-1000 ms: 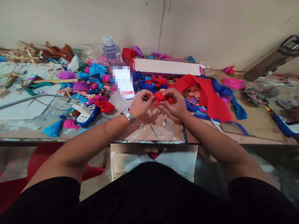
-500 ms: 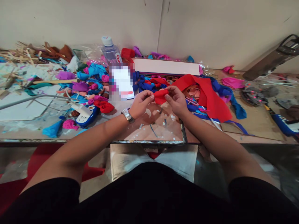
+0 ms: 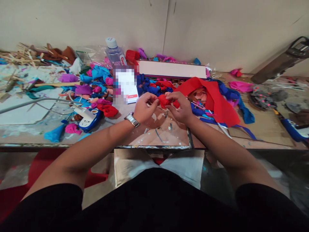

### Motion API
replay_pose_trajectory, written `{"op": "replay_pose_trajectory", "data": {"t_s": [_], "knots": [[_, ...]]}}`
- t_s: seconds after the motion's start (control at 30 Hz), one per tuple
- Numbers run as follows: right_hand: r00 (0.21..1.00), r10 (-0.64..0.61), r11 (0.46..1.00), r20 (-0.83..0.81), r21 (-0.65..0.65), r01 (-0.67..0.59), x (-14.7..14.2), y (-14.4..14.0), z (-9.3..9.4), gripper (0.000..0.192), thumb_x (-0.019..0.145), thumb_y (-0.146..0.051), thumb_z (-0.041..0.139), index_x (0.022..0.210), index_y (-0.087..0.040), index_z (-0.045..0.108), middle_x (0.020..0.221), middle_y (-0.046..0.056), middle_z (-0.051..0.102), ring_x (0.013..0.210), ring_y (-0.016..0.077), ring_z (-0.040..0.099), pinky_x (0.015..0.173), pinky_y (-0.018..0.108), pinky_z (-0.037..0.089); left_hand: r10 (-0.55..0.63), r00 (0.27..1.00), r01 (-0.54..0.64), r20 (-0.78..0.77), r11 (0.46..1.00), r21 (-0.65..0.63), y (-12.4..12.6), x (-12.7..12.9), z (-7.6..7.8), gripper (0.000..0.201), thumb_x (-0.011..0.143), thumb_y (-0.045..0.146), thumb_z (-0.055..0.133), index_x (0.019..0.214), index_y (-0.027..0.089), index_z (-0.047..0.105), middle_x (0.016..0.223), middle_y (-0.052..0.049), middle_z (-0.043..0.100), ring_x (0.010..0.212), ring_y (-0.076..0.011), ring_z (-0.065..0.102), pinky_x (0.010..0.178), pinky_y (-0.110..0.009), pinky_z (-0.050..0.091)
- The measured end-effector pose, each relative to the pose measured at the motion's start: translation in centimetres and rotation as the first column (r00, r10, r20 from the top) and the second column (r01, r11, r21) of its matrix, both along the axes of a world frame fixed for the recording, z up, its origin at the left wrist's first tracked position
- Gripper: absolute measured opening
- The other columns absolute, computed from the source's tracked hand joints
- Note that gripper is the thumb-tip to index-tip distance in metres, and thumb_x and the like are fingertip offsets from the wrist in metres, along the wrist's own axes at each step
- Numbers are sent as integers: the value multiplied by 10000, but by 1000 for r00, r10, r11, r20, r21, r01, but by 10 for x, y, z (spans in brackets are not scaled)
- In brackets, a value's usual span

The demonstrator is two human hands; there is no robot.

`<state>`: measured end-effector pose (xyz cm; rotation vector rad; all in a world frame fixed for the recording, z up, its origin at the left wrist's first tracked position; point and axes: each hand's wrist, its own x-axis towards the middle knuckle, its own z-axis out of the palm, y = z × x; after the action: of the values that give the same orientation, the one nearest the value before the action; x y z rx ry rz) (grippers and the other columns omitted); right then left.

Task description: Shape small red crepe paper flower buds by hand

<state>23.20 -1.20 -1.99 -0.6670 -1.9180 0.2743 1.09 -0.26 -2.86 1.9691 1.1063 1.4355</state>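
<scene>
Left hand [image 3: 146,106] and right hand [image 3: 180,107] pinch red piece [image 3: 164,101], each grip closed at fingertips; uneven pull could tear or loosen it.

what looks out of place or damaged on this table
Small scraps litter the tabletop near its front edge, which looks patchy and worn. Oddly, square blocks blur the left side of the phone, probably an image effect.

A pale wall [image 3: 96,22] (visibly seamed) backs the table [image 3: 135,138].
</scene>
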Motion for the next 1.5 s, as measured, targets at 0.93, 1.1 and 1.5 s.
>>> {"op": "replay_pose_trajectory", "data": {"t_s": [0.93,1.1,1.5], "knots": [[991,12,981,-136,-189,-38,-2,-1,-3,405,1009,-618,666,1218,-271,663,1091,73,724,998,248,716,924,427,586,-36,998,39,45,997,-67,0,0,0,97,892,255,688,929,224,604,832,-4,635,725,-159,579,655,-307,470],[987,0,975,-159,-221,-35,-2,1,-4,430,995,-627,689,1215,-259,667,1112,81,744,1008,243,729,930,413,597,-117,990,122,78,991,-56,-1,0,1,120,979,339,637,1007,226,608,898,-15,656,751,-160,597,688,-311,497],[993,-114,977,-20,-181,109,1,3,-4,501,937,-707,725,1141,-252,779,1058,68,811,841,195,702,821,358,594,-305,952,305,-15,952,15,-6,-1,0,316,998,399,640,1259,222,628,1206,-96,722,1006,-199,701,917,-374,601]]}}
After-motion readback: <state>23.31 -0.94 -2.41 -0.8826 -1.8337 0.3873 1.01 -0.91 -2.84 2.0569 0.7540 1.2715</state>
